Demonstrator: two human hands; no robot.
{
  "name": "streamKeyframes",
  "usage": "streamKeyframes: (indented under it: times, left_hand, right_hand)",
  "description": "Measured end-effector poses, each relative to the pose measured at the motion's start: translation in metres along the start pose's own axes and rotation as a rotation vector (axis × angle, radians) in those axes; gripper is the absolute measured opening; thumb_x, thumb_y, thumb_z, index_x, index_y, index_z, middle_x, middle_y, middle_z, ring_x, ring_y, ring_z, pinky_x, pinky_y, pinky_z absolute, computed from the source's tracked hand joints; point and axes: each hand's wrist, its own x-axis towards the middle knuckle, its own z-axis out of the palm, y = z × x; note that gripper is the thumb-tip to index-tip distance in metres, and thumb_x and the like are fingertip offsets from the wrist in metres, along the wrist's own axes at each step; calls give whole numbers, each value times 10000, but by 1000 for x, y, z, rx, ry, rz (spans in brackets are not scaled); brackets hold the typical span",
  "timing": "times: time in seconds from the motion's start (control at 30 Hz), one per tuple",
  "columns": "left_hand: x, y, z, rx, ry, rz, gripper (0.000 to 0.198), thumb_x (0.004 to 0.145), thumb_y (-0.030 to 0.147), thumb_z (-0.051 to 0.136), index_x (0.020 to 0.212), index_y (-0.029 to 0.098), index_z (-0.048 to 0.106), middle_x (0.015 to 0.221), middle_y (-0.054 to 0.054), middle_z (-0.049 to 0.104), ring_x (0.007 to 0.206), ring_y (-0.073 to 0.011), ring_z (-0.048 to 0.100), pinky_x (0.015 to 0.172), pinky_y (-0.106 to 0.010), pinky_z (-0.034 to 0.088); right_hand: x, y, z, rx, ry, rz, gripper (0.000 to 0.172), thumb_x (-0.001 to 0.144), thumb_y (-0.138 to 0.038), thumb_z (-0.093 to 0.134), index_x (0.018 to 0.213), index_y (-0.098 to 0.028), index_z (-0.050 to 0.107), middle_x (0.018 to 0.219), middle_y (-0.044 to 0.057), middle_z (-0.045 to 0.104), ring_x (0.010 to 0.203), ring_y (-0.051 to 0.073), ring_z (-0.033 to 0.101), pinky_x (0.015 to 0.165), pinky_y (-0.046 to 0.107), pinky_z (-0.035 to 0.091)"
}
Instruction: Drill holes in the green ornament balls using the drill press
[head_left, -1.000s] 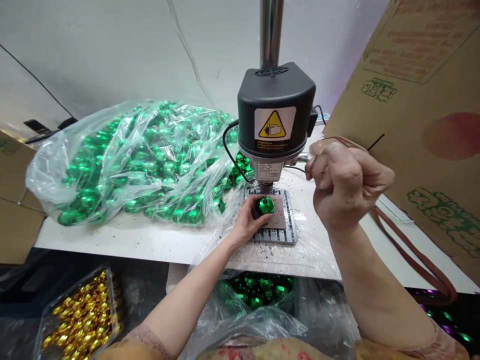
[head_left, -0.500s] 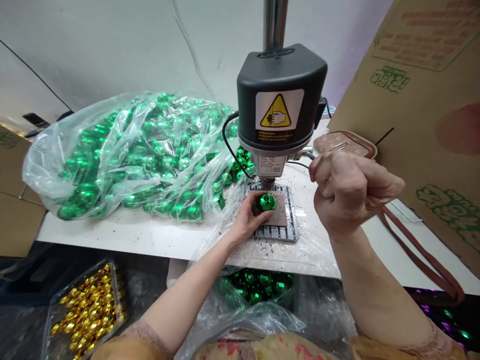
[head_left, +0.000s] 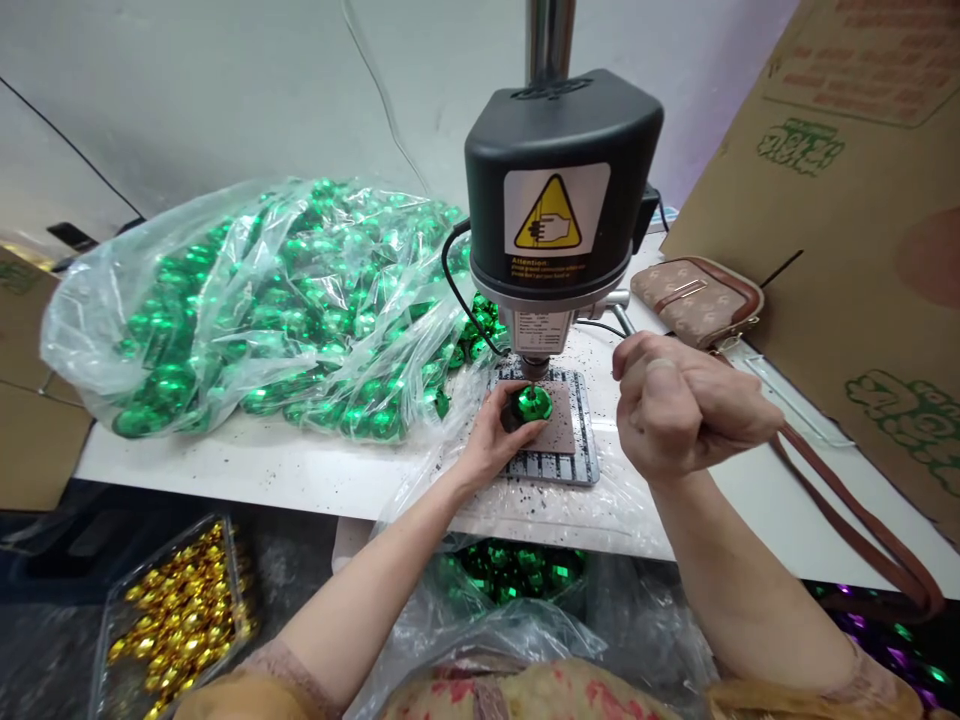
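Note:
My left hand [head_left: 498,432] has its thumb and fingers around a shiny green ball [head_left: 534,402], which rests on a brownish pad [head_left: 559,430] over the slotted metal base [head_left: 589,465]. Directly above the ball is the chuck of a black drill press [head_left: 564,190] with a yellow warning sticker. The drill tip meets the top of the ball, though how deep it goes I cannot tell. My right hand [head_left: 679,400] is closed around the end of the metal lever [head_left: 621,314] on the press's right side; its grip end is hidden in the fist.
A clear bag of green balls [head_left: 300,310] lies left of the press. Behind my right hand are a beige purse [head_left: 694,300] and a cardboard box [head_left: 840,230]. Below the table edge are more green balls [head_left: 517,570] and a tray of gold balls [head_left: 176,620]. Dark chips litter the tabletop.
My right hand has moved slightly down and left with the lever, and the motor head sits a little lower in front of the purse. My left hand stays on the ball.

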Motion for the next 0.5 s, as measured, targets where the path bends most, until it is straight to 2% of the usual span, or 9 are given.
streamKeyframes:
  times: [0.13,0.2,0.3,0.4,0.43,0.5]
  left_hand:
    - [1,1,1,-26,7,1,449,879,323,775,1276,228,587,1262,-78,679,1184,-248,645,1051,-412,517]
    - [3,3,1,-37,21,-10,452,870,324,780,1270,227,594,1257,-81,683,1172,-246,651,1056,-421,517]
    - [-1,8,1,-32,110,-2,424,877,349,770,1252,227,614,1224,-88,697,1152,-250,664,1042,-436,530]
    - [-29,17,-6,50,196,104,340,908,374,742,1220,256,671,1206,-91,689,1155,-258,670,1012,-443,552]
    - [-45,20,-9,91,175,158,325,913,375,740,1219,275,691,1221,-93,682,1155,-260,675,992,-437,566]
    - [-84,24,-19,179,23,273,339,911,362,749,1247,328,717,1281,-99,672,1144,-264,695,940,-411,599]
  right_hand:
    - [28,-10,9,-35,77,227,520,943,-175,612,510,-179,324,456,-65,304,414,44,347,456,276,327]
    - [48,-12,15,-1,68,356,479,939,-187,622,521,-195,387,459,-61,338,419,60,351,443,290,304]
    - [68,-11,19,67,43,440,457,921,-151,616,515,-202,411,442,-64,326,409,61,317,422,291,246]
    - [74,-8,19,77,39,478,454,922,-138,601,521,-210,401,440,-75,310,402,61,307,420,289,239]
    - [73,-7,19,80,43,477,451,925,-148,603,524,-212,405,441,-76,313,401,62,311,420,291,243]
    - [71,-6,18,82,55,459,451,920,-168,617,520,-212,413,438,-76,312,402,60,322,424,291,248]
